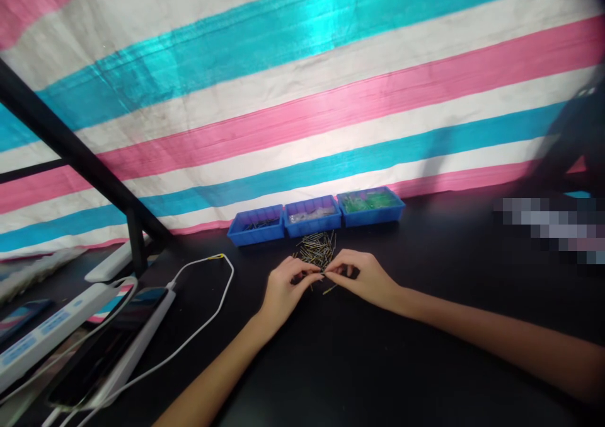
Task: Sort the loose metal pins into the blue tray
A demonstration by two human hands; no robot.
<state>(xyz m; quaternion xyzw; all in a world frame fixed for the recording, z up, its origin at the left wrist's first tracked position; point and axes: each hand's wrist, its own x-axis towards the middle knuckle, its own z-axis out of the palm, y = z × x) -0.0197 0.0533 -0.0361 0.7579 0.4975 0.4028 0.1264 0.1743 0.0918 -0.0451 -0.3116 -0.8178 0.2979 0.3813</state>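
Observation:
My left hand (289, 285) and my right hand (360, 274) meet at the fingertips over the black table (302, 364). Each has thumb and forefinger pinched together; whatever small piece lies between them is too small to name. Just beyond the fingertips is a pile of thin metal pins or screws (316, 247), gold and silver in colour. One loose brass-coloured piece (329, 289) lies beneath my right hand. Behind the pile stand three blue trays in a row: the left tray (258, 234) holds dark thin pieces, the middle tray (312, 225) clear ones, the right tray (371, 216) green ones.
At the left lie a phone (106, 351), a white power strip (57, 329) and a looping white cable (208, 318). A black metal frame bar (85, 162) slants down at the left. A striped sheet (283, 130) hangs behind the table. A blurred patch sits at the far right.

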